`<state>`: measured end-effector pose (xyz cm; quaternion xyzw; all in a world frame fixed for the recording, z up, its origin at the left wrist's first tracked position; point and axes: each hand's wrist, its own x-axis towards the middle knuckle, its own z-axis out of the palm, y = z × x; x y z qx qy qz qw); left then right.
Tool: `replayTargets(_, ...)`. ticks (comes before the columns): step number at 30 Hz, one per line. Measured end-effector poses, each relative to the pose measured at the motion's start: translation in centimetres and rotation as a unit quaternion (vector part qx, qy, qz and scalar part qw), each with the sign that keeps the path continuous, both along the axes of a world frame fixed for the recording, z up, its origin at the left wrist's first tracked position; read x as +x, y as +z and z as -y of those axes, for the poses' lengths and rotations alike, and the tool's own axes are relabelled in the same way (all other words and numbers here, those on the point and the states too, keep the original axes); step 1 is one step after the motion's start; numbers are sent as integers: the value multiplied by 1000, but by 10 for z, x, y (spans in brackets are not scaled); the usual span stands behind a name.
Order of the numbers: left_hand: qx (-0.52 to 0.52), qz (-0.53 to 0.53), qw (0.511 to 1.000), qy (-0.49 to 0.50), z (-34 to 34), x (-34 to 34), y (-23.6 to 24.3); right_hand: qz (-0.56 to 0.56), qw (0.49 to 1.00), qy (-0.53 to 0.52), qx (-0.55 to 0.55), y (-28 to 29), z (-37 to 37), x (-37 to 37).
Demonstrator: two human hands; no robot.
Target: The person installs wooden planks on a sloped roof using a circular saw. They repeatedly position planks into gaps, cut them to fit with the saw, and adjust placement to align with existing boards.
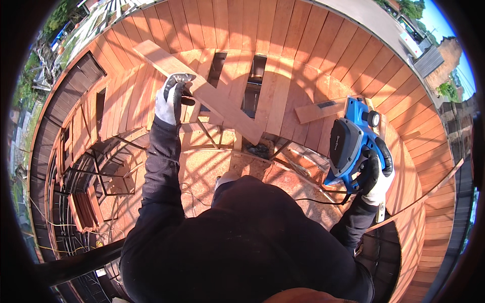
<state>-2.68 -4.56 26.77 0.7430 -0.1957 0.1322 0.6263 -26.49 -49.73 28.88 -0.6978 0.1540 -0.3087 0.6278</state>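
Note:
My left hand (171,98), in a white and black work glove, grips a flat reddish-brown wooden board (222,105) near its middle. The board slants from upper left to lower right above the slatted curved bench (280,96). At the right, my right hand (378,177), gloved the same way, is wrapped round the rear handle of a blue electric planer (348,144) with a dark side cover. A black power cord (323,202) runs from the planer toward my body. Beside the planer's front, a short wooden piece (316,111) lies on the bench; its right end is partly hidden.
A curved wall of upright wooden slats (283,22) rises behind the bench. Dark gaps (254,81) open between some seat boards. Several boards are stacked (86,209) at lower left, near bare metal framing (101,174). A long thin batten (419,199) crosses the right side.

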Motion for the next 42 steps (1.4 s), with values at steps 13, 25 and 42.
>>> replayTargets(13,-62,-188,978,-64,114,108,-141,-75,995,-63,-27,-24,-1,42)
replayTargets(25,223,-192,955,45,182,190,-193,-133,983,-123,2,-19,-32,85)
replayTargets(42,516,-74,853,32,175,192,-153,-155,984,-82,-31,-33,-9,103)
